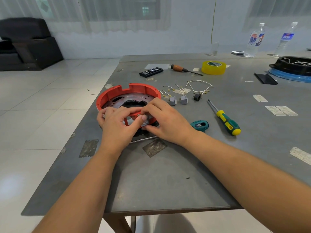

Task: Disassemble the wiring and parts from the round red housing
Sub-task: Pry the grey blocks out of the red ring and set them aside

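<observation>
The round red housing (117,93) lies on the grey table (168,174) near its left edge, with a metal plate inside. My left hand (116,125) grips the housing's near rim, its thumb pressing on a small grey switch (145,121) set in the near wall. My right hand (165,120) pinches that same switch from the right side. Two removed grey switches (178,100), a black part (196,97) and several loose white wires (198,86) lie on the table right of the housing.
A green-yellow screwdriver (225,120) and a teal tool (200,126) lie right of my right hand. Farther back are a wooden-handled screwdriver (183,69), a black bit case (151,71), yellow tape (213,67), two bottles (254,41) and a black housing (292,66).
</observation>
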`<act>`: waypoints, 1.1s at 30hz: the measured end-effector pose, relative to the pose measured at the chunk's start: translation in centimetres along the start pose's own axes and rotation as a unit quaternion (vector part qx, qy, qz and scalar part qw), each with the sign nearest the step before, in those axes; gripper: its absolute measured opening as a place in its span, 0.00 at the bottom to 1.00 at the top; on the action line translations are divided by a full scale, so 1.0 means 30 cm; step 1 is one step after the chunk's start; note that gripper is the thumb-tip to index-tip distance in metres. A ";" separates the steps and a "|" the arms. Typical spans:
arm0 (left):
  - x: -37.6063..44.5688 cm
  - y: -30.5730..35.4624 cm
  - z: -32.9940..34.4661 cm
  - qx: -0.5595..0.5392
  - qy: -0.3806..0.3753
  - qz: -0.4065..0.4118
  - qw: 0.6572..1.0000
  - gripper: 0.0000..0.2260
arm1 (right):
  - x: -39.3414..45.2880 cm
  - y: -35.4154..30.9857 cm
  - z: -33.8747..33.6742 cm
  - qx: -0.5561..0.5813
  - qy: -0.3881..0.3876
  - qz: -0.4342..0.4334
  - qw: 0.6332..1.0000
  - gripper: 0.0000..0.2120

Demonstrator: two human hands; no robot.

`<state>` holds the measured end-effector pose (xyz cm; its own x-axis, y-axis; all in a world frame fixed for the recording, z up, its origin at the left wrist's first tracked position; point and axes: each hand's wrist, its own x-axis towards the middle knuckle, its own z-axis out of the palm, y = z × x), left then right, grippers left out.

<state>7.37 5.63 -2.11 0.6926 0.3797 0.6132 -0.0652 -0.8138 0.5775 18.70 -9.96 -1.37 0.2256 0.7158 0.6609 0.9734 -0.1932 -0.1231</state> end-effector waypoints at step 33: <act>-0.004 0.013 0.011 -0.023 0.008 -0.038 0.999 0.09 | -0.028 0.398 -0.155 -0.107 -0.078 0.484 0.865 0.10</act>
<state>7.50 5.11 -2.13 0.6855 0.4474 0.5743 -0.0455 -0.7610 0.6471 29.96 -15.98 0.05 0.9495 0.2283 0.2154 0.3003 -0.8601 -0.4123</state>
